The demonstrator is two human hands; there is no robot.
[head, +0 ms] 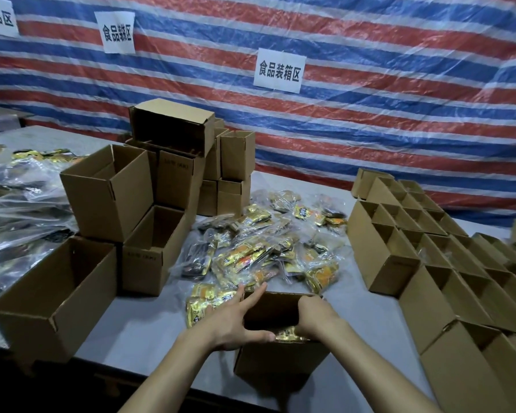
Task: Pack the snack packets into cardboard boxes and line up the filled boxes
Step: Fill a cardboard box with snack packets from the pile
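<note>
The open cardboard box (pixel 280 362) stands at the near edge of the table (pixel 149 323), about midway along it. The left hand (pixel 236 326) is released: fingers straight and spread, braced against the box's left wall, thumb along the near rim. The right hand (pixel 313 314) is curled down inside the box at its right side. Whether it grasps the rim or a packet cannot be told. One gold packet (pixel 289 336) shows in the box by the near wall.

Step judged in hand: loading this box. Recommended practice: keep the left hand steadying the wall, lay packets flat, and press them level so later ones seat evenly.

The heap of snack packets (pixel 259 248) lies just beyond the box toward the far edge. A few loose packets (pixel 209 302) touch the left fingers.

Clearances: the box sits close to the near edge, so it should not be drawn nearer. The rows of boxes (pixel 429 257) crowd the right side. Their fill cannot be judged. Stacked empty boxes (pixel 116 189) and a large box (pixel 51 299) hold the left side. Bare table lies left of the box and between it and the rows, a likely path for sliding it right.
</note>
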